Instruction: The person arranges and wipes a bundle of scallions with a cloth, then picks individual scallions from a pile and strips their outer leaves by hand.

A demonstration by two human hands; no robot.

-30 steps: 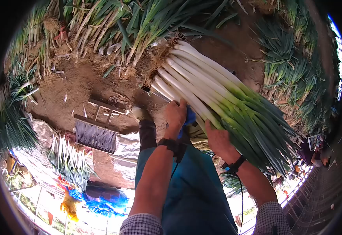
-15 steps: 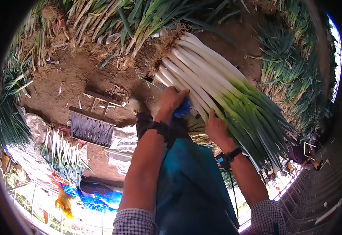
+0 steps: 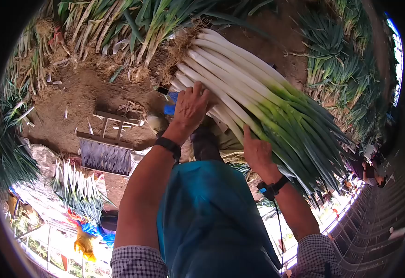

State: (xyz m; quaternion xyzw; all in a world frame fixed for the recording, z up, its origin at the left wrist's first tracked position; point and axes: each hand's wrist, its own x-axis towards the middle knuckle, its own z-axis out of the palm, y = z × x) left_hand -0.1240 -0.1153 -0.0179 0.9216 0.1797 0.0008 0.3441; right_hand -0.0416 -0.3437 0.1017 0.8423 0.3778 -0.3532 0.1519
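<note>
Ground [image 3: 72, 111]: brown soil, left of frame
Leek bundle [image 3: 239, 78]: slanting, upper centre to right
Left hand [image 3: 191, 107]: fingers bent against the leeks; hold cannot be told
Right hand [image 3: 258, 152]: forefinger straight, others curled; hold unclear

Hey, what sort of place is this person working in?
Probably a farm shed or greenhouse: there's a bare earth floor, a big bundle of leek-like stalks in front, and more leafy heaps lying around.

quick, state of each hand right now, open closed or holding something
Left hand: fingers bent against the leeks, grip unclear.
Right hand: index finger extended at the leeks, grip unclear.
</note>
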